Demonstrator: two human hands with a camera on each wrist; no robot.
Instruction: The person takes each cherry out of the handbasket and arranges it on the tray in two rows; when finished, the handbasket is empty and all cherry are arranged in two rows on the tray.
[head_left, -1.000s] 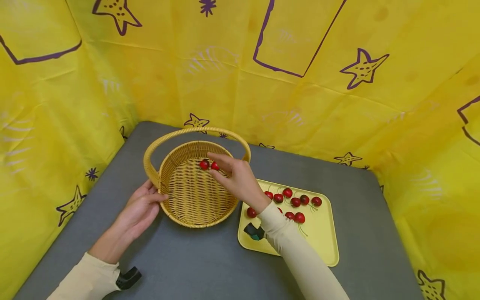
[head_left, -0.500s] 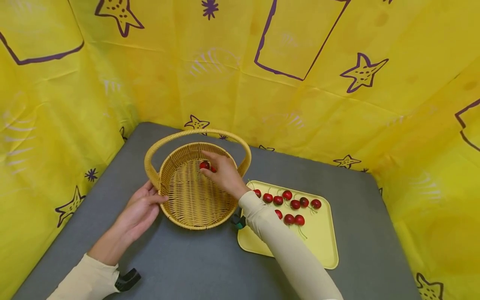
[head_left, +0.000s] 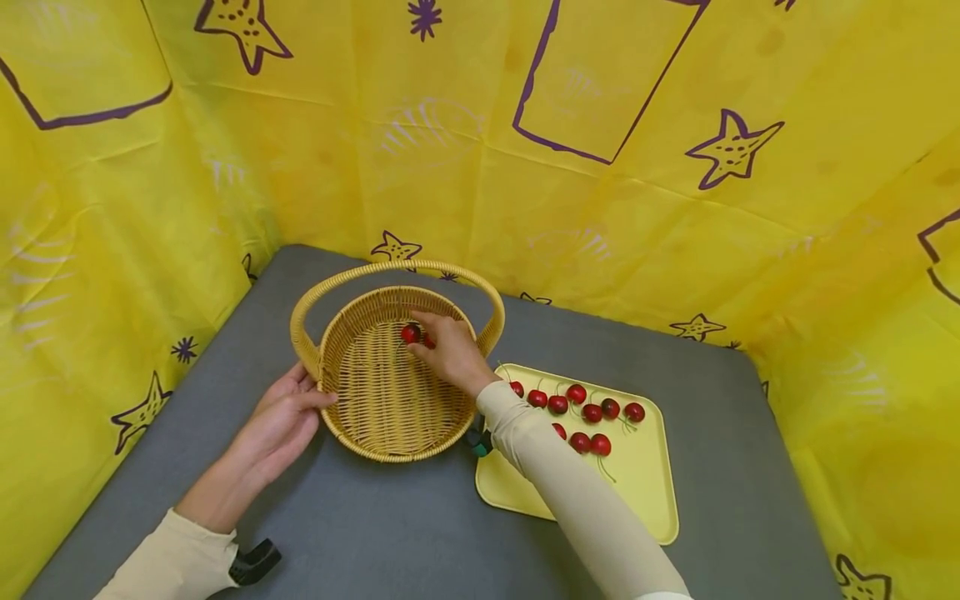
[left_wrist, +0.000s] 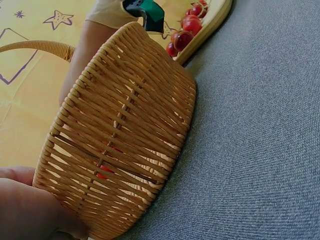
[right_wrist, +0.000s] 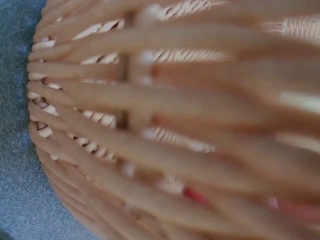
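In the head view, the right hand (head_left: 452, 354) is reaching into the wicker basket (head_left: 390, 375), fingers curling beside two cherries (head_left: 410, 333); whether it is pinching one I cannot tell. The left hand (head_left: 281, 421) is resting flat against the rim. In the left wrist view, the light, stiff basket (left_wrist: 120, 135) is sitting on the grey worktop (left_wrist: 260, 140). The cherries look small, smooth and likely to roll, best pinched gently or by the stem.

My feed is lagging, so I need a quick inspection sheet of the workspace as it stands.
Surface: grey mat.
Job's things: wicker basket with a handle, red cherries inside at the far side; yellow tray right of it with more cherries.
Clutter: nothing seen.
Hands: left hand rests against the basket's near-left wall; right hand is inside the basket at the cherries, grip unclear.
Cables: nothing seen.
Surroundings: yellow sheeting with purple stars.
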